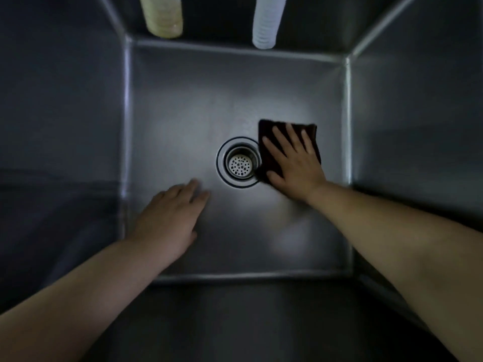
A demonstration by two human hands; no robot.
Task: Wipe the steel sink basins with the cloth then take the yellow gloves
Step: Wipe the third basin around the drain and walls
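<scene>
I look straight down into a deep steel sink basin (183, 105). A dark folded cloth (266, 131) lies flat on the basin floor just right of the drain strainer (240, 164). My right hand (295, 158) presses on the cloth with its fingers spread, covering most of it. My left hand (172, 218) rests flat on the bare steel floor to the lower left of the drain, fingers together, holding nothing. No yellow gloves are in view.
Two ribbed hoses hang down at the basin's far wall: a yellowish hose (162, 17) on the left and a white hose (266, 22) on the right. Steep steel walls close in the floor on all sides.
</scene>
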